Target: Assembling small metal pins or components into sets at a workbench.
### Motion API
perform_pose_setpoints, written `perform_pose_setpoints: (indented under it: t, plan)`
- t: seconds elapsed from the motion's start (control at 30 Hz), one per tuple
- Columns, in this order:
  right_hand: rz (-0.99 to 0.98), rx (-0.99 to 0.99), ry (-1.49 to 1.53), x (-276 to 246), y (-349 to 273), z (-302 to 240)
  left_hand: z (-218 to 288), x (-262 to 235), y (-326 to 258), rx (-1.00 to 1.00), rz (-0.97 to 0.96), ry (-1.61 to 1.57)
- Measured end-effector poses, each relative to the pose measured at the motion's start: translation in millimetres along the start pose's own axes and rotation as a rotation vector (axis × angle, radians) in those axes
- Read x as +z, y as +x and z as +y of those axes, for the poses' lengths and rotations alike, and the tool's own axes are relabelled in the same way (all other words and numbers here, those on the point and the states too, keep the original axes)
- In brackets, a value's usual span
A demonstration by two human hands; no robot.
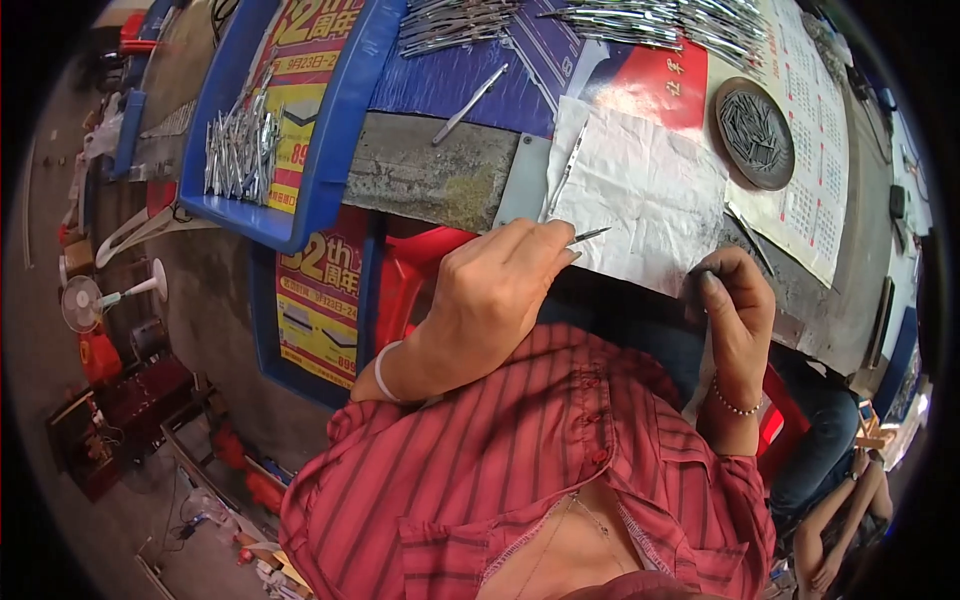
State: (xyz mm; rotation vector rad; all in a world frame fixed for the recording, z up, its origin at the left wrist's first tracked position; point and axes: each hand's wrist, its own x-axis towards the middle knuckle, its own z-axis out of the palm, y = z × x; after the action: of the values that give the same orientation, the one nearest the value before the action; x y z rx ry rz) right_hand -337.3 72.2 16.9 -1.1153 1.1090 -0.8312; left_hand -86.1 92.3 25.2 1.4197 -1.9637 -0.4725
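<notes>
My left hand is closed round a slim metal piece; its dark, pointed tip sticks out past the fingers to the right. Over the right part of the table's near edge, my right hand has its thumb and fingers pinched together. Anything between those darkened fingertips is hidden. Between the hands a creased white cloth lies on the table, its near side reaching the edge. One slim silver piece rests along the cloth's left side. A round brown dish holds many small grey metal pieces.
Piles of slim silver pieces lie at the far side, with a single one nearer. A blue tray at left holds more. Below it sits another blue tray. Thin dark pieces lie right of the cloth.
</notes>
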Motion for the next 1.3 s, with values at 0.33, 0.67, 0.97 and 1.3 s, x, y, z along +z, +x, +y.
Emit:
perform_pose_setpoints:
  t: [0.33, 0.67, 0.97, 1.3]
  plan:
    - [0.060, -0.068, -0.125, -8.5, 3.4, -6.1, -10.9, 1.6, 6.9, 0.028, 0.105, -0.144]
    - [0.342, -0.321, -0.523, -70.2, 41.9, -23.7, -87.9, -8.8, 51.1, -0.273, 0.248, -0.264]
    - [0.219, -0.448, -1.065, -118.5, 113.9, -33.3, -104.2, -9.5, 79.1, -0.223, 0.024, 0.273]
    - [0.104, -0.416, -1.453, -115.7, 170.3, -37.5, -108.1, -14.7, 86.7, -0.216, -0.099, 0.289]
